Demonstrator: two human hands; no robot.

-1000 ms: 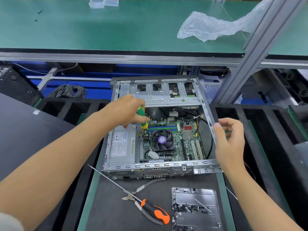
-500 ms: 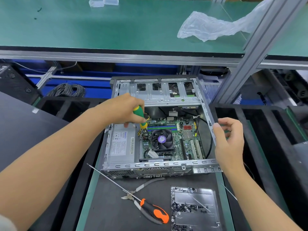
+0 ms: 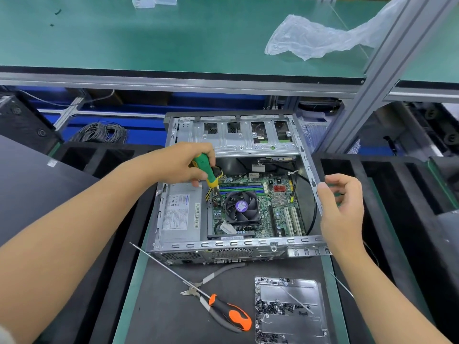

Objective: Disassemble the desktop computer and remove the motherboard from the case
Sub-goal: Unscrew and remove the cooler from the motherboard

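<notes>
Motherboard (image 3: 258, 207) seated in the open case (image 3: 238, 245), left hand (image 3: 178, 165) gripping a green-handled screwdriver (image 3: 207, 171) left of the CPU fan (image 3: 242, 207), right hand (image 3: 341, 207) loosely curled at the case's right wall: a slipping tip may gouge the board or snag the yellow cables (image 3: 211, 191).

Inside the open case (image 3: 233, 244), the drive cage (image 3: 236, 137) roofs the far end, and the power supply (image 3: 181, 214) fills the left side. The fan (image 3: 242, 207) stands over the motherboard (image 3: 275, 209). The left hand (image 3: 181, 162) with its screwdriver (image 3: 207, 171) blocks the far-left corner. A black cable (image 3: 313, 219) loops along the right wall, leaving bare floor beside the board.
</notes>
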